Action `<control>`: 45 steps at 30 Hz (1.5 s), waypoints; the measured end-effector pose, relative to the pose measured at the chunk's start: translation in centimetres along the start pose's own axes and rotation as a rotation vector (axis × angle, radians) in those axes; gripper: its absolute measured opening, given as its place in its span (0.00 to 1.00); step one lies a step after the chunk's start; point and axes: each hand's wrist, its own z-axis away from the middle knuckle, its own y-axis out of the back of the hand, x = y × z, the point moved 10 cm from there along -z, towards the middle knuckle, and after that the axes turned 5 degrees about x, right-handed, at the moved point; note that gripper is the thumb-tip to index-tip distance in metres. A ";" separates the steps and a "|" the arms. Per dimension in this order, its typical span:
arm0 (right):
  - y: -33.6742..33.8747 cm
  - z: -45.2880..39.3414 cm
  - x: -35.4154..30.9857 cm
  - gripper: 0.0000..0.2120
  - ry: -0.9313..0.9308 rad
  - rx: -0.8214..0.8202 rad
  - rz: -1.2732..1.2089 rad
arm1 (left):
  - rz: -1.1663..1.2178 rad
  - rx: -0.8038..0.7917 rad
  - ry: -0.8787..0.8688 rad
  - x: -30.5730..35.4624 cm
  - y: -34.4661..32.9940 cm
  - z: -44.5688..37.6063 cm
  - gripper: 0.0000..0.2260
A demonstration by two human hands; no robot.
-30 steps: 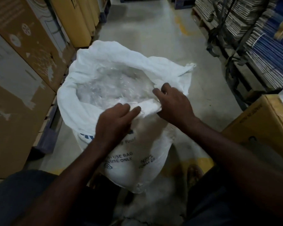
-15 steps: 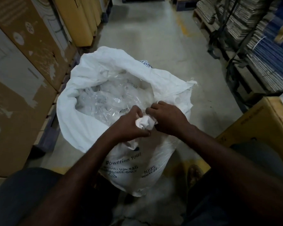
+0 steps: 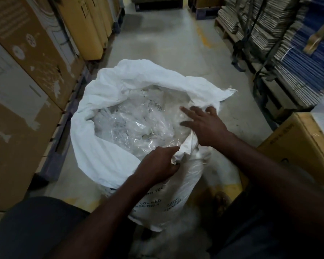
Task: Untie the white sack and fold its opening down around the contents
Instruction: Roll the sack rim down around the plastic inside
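Right hand (image 3: pixel 204 126) has let go of the near rim and spreads open, flat on the clear plastic contents (image 3: pixel 135 126); left hand (image 3: pixel 157 165) stays clenched on that bunched edge. The white sack (image 3: pixel 94 131) stands open on the floor, the far and left rim already turned down, so the near and right side looks like what's left.

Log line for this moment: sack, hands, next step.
sack: open, rim partly rolled | left hand: gripping near rim | right hand: open, over plastic contents | next: likely fold right rim
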 end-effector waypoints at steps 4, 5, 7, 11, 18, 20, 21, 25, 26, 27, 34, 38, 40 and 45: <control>-0.8 -0.4 3.7 0.41 -0.259 0.084 -0.010 | -0.122 0.095 -0.075 -0.1 1.6 -1.0 0.16; -1.3 -0.3 4.4 0.38 -0.311 0.065 0.003 | -0.168 0.131 -0.097 0.1 2.1 -1.3 0.15; -1.5 0.2 5.4 0.25 -0.413 0.035 0.007 | -0.243 0.169 -0.133 0.4 2.8 -2.0 0.16; -1.1 2.0 6.5 0.04 -0.485 0.026 -0.114 | -0.333 0.185 -0.250 1.6 4.0 -4.0 0.17; -1.0 5.2 5.8 0.13 -0.622 -0.157 -0.156 | -0.470 0.434 -0.496 3.4 9.0 -7.5 0.19; -0.9 6.0 3.8 0.07 -0.604 -0.231 -0.190 | -0.462 0.483 -0.545 2.7 9.8 -7.7 0.16; -0.7 6.1 2.7 0.05 -0.578 -0.251 -0.193 | -0.462 0.480 -0.553 2.0 9.9 -7.6 0.15; 2.8 3.7 0.0 0.08 -0.384 0.093 -0.164 | -0.461 0.426 -0.413 -2.3 10.4 -7.0 0.13; 3.9 2.9 -0.7 0.13 -0.317 0.202 -0.172 | -0.454 0.420 -0.343 -3.6 11.0 -6.8 0.13; 4.7 2.2 -1.3 0.17 -0.253 0.287 -0.184 | -0.435 0.405 -0.279 -4.8 11.5 -6.6 0.13; 8.2 -1.3 -5.9 0.31 0.007 0.713 -0.260 | -0.326 0.193 -0.096 -7.4 11.6 -2.7 0.36; 9.7 -1.6 -7.1 0.23 0.046 0.850 -0.264 | -0.360 0.313 -0.075 -6.6 12.5 -1.7 0.22; 10.1 -1.6 -7.6 0.18 0.059 0.870 -0.211 | -0.366 0.360 -0.061 -6.7 12.9 -1.5 0.16; 9.6 -1.5 -10.6 0.23 0.148 0.654 -0.258 | -0.347 0.459 -0.117 -6.8 14.0 -1.3 0.21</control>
